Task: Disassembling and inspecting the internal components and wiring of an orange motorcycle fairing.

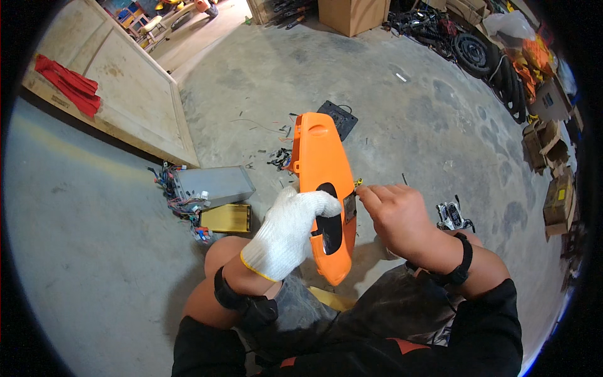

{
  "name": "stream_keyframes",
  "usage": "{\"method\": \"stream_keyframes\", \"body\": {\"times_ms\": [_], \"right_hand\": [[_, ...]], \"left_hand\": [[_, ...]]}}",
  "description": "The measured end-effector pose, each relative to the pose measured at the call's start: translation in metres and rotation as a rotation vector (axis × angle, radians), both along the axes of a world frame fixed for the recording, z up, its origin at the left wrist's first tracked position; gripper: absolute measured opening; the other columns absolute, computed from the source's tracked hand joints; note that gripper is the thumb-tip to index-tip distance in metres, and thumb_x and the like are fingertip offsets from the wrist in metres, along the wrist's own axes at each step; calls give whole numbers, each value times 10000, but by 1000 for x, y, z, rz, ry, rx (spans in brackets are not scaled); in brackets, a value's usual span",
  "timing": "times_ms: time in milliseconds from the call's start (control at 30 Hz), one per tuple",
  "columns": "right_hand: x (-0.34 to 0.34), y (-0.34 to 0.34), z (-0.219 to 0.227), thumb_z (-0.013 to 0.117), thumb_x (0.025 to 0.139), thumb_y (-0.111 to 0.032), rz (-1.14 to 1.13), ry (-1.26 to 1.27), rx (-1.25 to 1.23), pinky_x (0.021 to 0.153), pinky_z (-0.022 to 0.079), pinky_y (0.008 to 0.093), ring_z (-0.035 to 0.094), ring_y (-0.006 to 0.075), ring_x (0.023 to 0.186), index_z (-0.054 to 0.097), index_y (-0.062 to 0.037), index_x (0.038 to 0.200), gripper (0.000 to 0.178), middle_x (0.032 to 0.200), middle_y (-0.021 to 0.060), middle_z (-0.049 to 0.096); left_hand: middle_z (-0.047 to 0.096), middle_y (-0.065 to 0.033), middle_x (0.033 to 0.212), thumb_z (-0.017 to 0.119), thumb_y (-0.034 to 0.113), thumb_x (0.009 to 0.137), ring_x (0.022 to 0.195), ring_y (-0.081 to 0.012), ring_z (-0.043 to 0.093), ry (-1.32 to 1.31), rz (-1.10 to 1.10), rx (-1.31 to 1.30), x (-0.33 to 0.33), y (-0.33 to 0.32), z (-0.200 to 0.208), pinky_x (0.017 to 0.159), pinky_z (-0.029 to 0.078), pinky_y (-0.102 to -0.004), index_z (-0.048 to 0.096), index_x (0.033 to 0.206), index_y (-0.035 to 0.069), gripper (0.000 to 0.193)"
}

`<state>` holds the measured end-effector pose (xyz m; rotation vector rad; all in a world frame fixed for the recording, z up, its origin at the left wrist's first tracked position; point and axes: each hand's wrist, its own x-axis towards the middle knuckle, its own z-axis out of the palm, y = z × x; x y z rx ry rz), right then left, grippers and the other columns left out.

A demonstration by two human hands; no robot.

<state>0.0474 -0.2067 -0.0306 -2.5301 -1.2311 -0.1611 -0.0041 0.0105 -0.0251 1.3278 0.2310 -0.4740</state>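
A long orange plastic housing (323, 154) with a black inset panel (331, 235) is held upright above my lap, its narrow end toward me. My left hand (286, 229), in a white knit glove, is closed around its lower left part with the thumb over the front. My right hand (399, 217) is bare, its fingers pinched together at the housing's right edge, beside a grey patch. Something small and yellow (358, 183) shows at those fingertips. What the right fingers hold is too small to name.
On the floor at left lie a silver metal box (217, 185) and a gold one (226, 218) with wires. A black plate (340, 119) lies beyond the housing. Right of me is a silver-and-black part (453, 215). A panel with red cloth (70, 85) stands left; tyres and cartons line the right.
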Motion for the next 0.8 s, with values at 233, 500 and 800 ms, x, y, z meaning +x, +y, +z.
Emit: {"method": "stream_keyframes", "body": {"times_ms": [233, 500, 800], "right_hand": [[-1, 6, -13, 595, 888, -170, -214, 311, 138, 620, 507, 440, 644, 372, 688, 598, -14, 938, 164, 751, 173, 640], [8, 4, 1, 476, 1005, -287, -275, 758, 173, 701, 488, 498, 626, 442, 798, 613, 19, 937, 341, 788, 259, 626], [7, -4, 9, 472, 985, -178, -220, 863, 102, 719, 495, 472, 625, 460, 819, 563, 52, 1034, 252, 810, 251, 646]], "left_hand": [[627, -62, 821, 637, 131, 787, 755, -158, 613, 211, 219, -163, 5, -12, 13, 715, 499, -300, 639, 961, 7, 214], [641, -80, 853, 635, 119, 785, 773, -170, 624, 205, 189, -119, 5, -13, 25, 723, 506, -311, 631, 1007, -11, 257], [636, -96, 876, 632, 76, 792, 819, -188, 640, 193, 160, -95, 7, -17, 23, 735, 527, -325, 619, 1036, -11, 260]]}}
